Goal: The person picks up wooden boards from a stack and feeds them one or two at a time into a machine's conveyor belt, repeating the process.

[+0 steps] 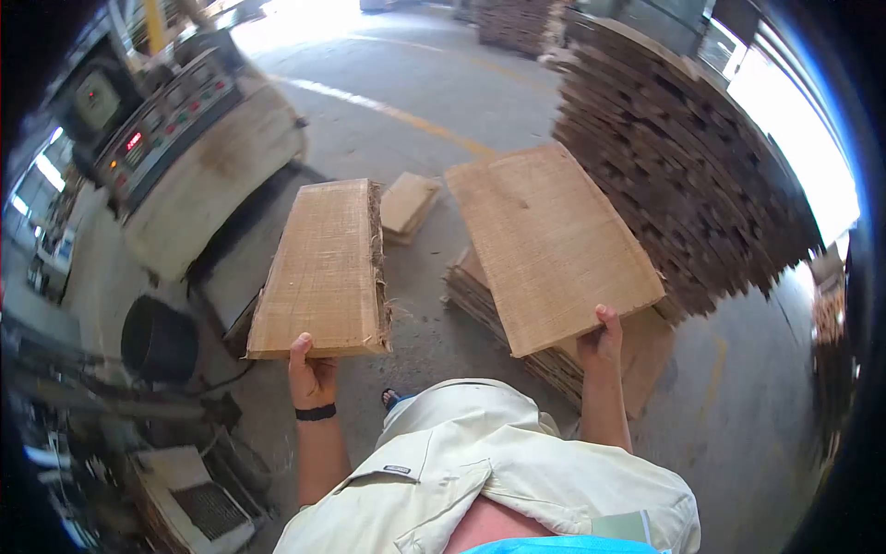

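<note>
My left hand point(312, 372) is closed on the near edge of a thick wood slab point(323, 268), thumb on top, fingers under; black band on that wrist. Slab's held up flat-ish in the air, pointing away from me, w/ a rough fibrous edge on its right side. My right hand point(600, 343) grips the near corner of a wider, thinner wood sheet point(549, 242), thumb over the top edge, rest of the fingers hidden beneath. That sheet is tilted, angling up & away to the right. The 2 boards are apart, gap of floor showing btwn them.

Below the sheet, on the concrete floor point(415, 102), a low stack of similar sheets point(480, 300) sits just by my right side. A smaller loose piece point(408, 205) lies on the floor further out, btwn the 2 boards in view. Tall pile of stacked boards point(683, 175) on the right, well behind the sheet. Left: a machine w/ a control panel point(166, 125), red & green buttons and a red display. Yellow line painted across the floor. Beige shirt at the bottom of the view, one foot showing under it.
</note>
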A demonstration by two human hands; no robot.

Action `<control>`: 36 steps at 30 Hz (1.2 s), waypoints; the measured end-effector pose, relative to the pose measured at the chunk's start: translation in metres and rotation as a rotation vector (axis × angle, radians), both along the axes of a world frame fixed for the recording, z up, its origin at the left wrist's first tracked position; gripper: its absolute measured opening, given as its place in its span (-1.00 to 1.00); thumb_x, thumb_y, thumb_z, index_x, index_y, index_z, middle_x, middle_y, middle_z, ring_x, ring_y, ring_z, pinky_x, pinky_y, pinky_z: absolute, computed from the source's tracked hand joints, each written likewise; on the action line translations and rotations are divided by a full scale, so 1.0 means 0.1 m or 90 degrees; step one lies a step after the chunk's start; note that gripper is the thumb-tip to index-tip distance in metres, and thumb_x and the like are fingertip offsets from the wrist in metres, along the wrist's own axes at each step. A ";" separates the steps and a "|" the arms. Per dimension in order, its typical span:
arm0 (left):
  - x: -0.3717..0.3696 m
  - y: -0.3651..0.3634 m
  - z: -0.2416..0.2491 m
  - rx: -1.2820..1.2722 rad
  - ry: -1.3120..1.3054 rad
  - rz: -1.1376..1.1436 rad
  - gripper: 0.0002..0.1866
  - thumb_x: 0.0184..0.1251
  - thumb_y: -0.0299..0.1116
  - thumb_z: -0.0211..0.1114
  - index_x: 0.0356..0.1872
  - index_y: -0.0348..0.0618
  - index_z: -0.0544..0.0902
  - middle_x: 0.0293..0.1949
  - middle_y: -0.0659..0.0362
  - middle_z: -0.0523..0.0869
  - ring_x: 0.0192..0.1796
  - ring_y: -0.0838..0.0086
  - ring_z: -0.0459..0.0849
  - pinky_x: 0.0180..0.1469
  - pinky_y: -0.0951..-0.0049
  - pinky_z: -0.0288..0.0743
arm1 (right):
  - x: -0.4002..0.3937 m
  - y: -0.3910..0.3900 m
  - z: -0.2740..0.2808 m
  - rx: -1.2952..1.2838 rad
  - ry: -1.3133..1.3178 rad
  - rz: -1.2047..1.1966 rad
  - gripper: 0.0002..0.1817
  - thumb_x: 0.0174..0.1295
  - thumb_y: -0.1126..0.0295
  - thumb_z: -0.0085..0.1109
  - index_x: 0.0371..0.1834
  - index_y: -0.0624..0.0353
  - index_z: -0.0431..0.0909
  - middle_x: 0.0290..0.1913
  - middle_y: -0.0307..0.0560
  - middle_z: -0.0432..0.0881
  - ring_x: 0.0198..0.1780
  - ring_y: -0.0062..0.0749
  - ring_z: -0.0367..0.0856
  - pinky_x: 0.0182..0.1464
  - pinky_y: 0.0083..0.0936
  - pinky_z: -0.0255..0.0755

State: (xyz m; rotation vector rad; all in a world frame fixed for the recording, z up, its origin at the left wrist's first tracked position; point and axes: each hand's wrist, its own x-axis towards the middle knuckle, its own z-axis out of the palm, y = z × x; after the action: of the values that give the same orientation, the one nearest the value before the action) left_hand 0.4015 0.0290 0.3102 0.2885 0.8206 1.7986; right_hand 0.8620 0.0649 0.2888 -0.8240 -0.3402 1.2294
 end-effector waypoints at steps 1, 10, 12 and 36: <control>-0.17 -0.09 -0.05 -0.006 0.003 0.026 -0.35 0.18 -0.38 0.42 0.31 -0.22 0.39 0.15 0.13 0.59 0.19 0.35 0.63 0.21 0.31 0.59 | -0.18 0.13 -0.07 -0.004 0.002 0.025 -0.27 0.04 0.35 0.32 0.35 0.27 0.33 0.21 -0.05 0.55 0.28 -0.21 0.52 0.37 -0.24 0.41; -1.35 -0.61 -0.41 -0.026 0.028 0.215 -0.34 0.19 -0.38 0.44 0.32 -0.20 0.38 0.19 0.13 0.57 0.20 0.33 0.62 0.24 0.30 0.58 | -2.18 1.38 -0.78 -0.084 0.050 0.330 -0.38 0.06 0.29 0.30 0.23 0.25 0.42 0.16 -0.02 0.58 0.25 -0.16 0.53 0.36 -0.18 0.38; -1.41 -0.56 -0.58 -0.009 0.020 0.249 -0.33 0.19 -0.38 0.44 0.33 -0.20 0.37 0.19 0.13 0.57 0.21 0.32 0.62 0.26 0.28 0.57 | -2.52 1.71 -1.04 -0.073 0.050 0.377 -0.40 0.07 0.28 0.34 0.20 0.24 0.43 0.06 -0.08 0.60 0.11 -0.25 0.61 0.23 -0.32 0.48; -1.81 -0.33 -0.86 -0.145 -0.065 0.459 -0.15 0.06 -0.31 0.50 0.41 -0.13 0.28 0.27 0.09 0.48 0.33 0.20 0.48 0.36 0.07 0.44 | -5.55 3.88 -2.97 -0.367 -0.365 0.994 -0.47 0.42 0.02 0.11 0.26 0.20 0.46 0.26 0.14 0.56 0.28 0.08 0.54 0.22 -0.04 0.54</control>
State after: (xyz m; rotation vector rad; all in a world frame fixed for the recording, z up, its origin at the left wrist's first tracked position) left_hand 0.2208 -0.0036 0.2238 -0.2888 1.1349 2.3228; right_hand 0.3072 0.4529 -0.0080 -1.4811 -1.2843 2.5872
